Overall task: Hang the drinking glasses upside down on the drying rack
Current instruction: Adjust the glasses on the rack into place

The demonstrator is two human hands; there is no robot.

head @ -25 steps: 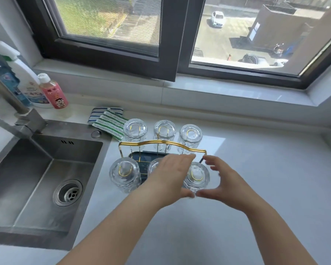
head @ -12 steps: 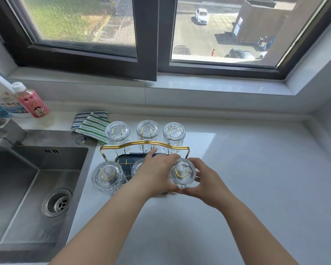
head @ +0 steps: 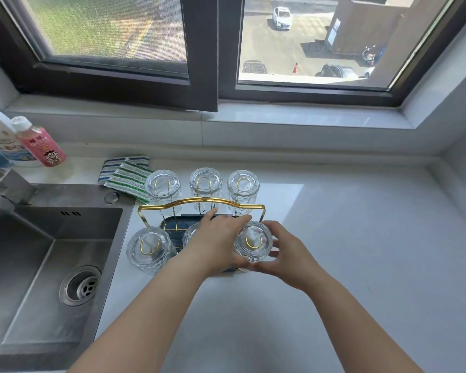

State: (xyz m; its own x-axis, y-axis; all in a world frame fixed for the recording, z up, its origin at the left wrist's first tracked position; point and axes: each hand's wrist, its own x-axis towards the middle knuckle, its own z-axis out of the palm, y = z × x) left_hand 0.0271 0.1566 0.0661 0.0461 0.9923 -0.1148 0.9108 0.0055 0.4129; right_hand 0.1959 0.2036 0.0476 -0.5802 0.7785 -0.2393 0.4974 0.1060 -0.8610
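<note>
Your hands meet on the near-right glass [head: 253,242] — it sits base-up, axis vertical, over the rack's [head: 199,204] near-right peg, directly ahead of you. Your left hand [head: 218,242] wraps its left side, your right hand [head: 285,249] cups its right; both are equally close. Five other glasses already hang upside down, the near-middle one mostly hidden under your left hand. The white counter [head: 361,251] is bare to the right; the sink [head: 51,251] lies to the left, under a sunlit window.

left hand [head: 221,239]: fingers curled | right hand [head: 285,251]: cupped, grip apparently closed
</note>
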